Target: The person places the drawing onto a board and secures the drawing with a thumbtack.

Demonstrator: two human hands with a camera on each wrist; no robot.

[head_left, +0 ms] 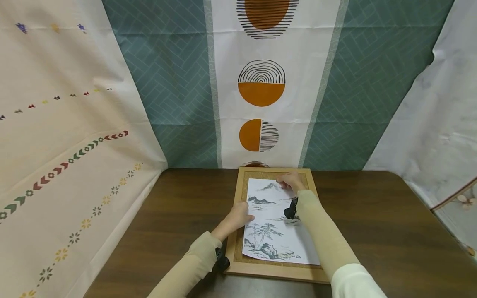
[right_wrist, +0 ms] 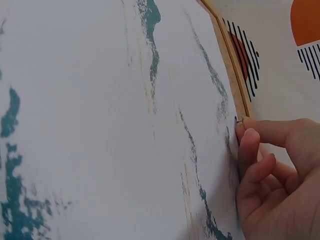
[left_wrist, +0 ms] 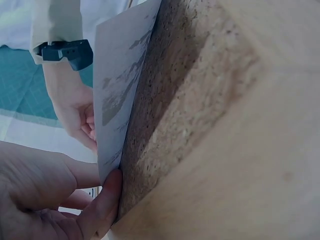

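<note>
A sheet of paper (head_left: 261, 215) with a printed ink landscape of mountains and trees lies over a wood-framed cork board (head_left: 273, 273). My left hand (head_left: 236, 216) pinches the sheet's left edge between thumb and fingers; in the left wrist view that edge stands raised off the cork (left_wrist: 187, 95). At the sheet's top edge, my right hand (head_left: 292, 182) pinches a small metallic pin (right_wrist: 239, 120) between thumb and forefinger, its other fingers curled. The pin's tip is hidden.
Beneath the board is a dark brown wooden table (head_left: 372, 223). A patterned cloth (head_left: 179, 82) hangs behind the table's far edge, with pale cloths (head_left: 74, 145) at either side. Each wrist wears a black device (head_left: 291, 208).
</note>
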